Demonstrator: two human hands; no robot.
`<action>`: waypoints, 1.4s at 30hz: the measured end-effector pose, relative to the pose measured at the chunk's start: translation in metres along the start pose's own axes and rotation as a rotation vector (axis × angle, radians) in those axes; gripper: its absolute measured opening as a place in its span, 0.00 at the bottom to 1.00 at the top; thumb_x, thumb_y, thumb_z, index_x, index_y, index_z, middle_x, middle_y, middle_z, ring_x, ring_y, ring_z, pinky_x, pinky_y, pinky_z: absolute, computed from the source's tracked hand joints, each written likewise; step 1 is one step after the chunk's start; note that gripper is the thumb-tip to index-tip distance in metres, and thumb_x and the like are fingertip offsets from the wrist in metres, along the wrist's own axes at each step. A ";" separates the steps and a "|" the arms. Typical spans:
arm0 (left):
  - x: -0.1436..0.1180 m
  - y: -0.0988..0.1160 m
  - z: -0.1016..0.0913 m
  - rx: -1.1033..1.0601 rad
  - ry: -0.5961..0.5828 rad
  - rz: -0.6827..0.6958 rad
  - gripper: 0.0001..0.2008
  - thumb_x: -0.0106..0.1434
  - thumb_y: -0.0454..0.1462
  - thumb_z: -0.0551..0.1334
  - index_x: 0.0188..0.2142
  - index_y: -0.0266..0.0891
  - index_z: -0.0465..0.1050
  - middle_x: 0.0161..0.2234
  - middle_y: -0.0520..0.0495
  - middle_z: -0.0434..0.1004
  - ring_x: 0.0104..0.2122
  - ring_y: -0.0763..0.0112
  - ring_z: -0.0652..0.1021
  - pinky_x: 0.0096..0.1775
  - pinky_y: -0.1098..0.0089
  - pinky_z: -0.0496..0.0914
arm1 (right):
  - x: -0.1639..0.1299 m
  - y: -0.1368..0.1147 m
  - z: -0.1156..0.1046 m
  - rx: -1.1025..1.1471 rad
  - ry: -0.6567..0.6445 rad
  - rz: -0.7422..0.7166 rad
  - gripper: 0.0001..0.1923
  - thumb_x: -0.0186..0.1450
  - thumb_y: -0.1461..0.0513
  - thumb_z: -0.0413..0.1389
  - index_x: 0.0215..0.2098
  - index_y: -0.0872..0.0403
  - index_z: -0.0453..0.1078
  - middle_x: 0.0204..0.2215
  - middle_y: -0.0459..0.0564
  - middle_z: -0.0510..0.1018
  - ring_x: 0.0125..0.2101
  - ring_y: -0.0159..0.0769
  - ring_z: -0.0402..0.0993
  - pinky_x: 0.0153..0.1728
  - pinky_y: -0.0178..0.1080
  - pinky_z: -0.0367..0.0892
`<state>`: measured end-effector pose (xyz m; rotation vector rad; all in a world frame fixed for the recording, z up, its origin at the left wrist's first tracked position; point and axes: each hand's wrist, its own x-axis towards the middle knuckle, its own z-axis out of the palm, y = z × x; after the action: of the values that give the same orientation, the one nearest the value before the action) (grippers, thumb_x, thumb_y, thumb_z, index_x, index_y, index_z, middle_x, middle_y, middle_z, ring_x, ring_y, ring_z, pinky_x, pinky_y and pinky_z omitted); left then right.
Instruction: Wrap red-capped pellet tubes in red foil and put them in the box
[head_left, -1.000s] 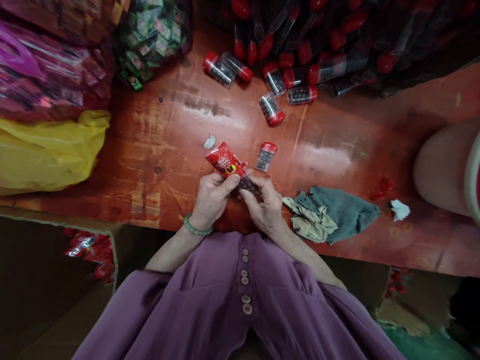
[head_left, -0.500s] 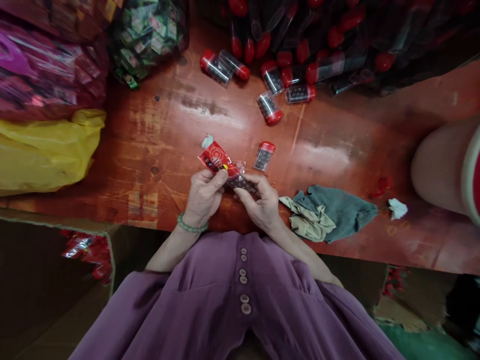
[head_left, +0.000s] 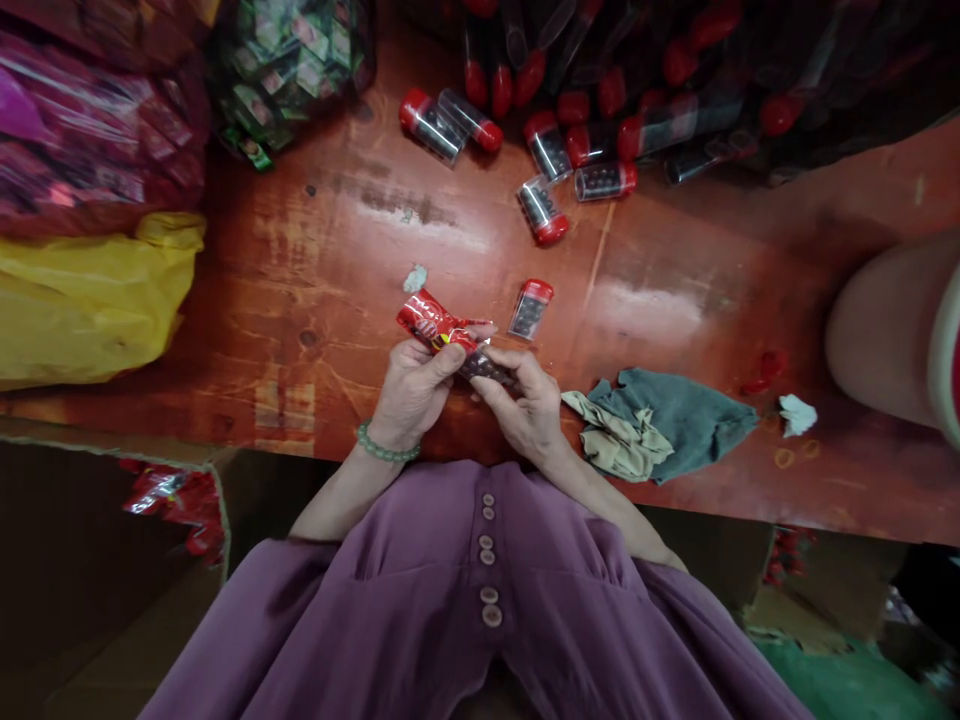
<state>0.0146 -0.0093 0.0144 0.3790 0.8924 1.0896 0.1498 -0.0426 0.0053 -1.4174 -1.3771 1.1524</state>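
Red foil is what both hands meet over, at the near edge of the wooden table [head_left: 315, 300]. In the head view, the only one, the left hand [head_left: 411, 392] is closed on a red wrapper [head_left: 433, 324], thumb pressed along its near end, so that the wrapper sticks out up and to the left above the knuckles. The right hand [head_left: 525, 405] is curled around a small clear tube [head_left: 487, 368] filled with dark beads, fingertips pinching it; the tube's left end sits at the mouth of the wrapper, touching or just inside, and I cannot tell which. Judging by that, the tube looks only partly sleeved: most of its body lies bare between the two hands, so the wrapping seems begun and not finished.

Just beyond the hands, to the right, one red-capped tube [head_left: 529, 309] stands apart by itself. Farther off lies a loose heap of tubes [head_left: 570, 150], unwrapped, which suggests much work is left. A crumpled grey-green cloth [head_left: 660, 425] lies near on the right. On the left are a yellow bag [head_left: 90, 300] and, beyond it, a bag of green packets [head_left: 292, 70]. Below the table's left edge, a cardboard box [head_left: 112, 560] holds red wrapped pieces [head_left: 180, 500].
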 end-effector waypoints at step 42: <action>-0.017 -0.023 0.008 0.072 0.142 0.082 0.17 0.47 0.45 0.76 0.32 0.37 0.80 0.30 0.51 0.82 0.30 0.73 0.79 0.40 0.70 0.73 | -0.015 0.011 -0.006 0.183 -0.036 0.019 0.24 0.65 0.53 0.61 0.57 0.46 0.62 0.40 0.46 0.79 0.27 0.29 0.76 0.31 0.36 0.78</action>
<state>0.0318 -0.0334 0.0108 0.4042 1.0518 1.1726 0.1584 -0.0579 -0.0028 -1.2877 -1.2501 1.2875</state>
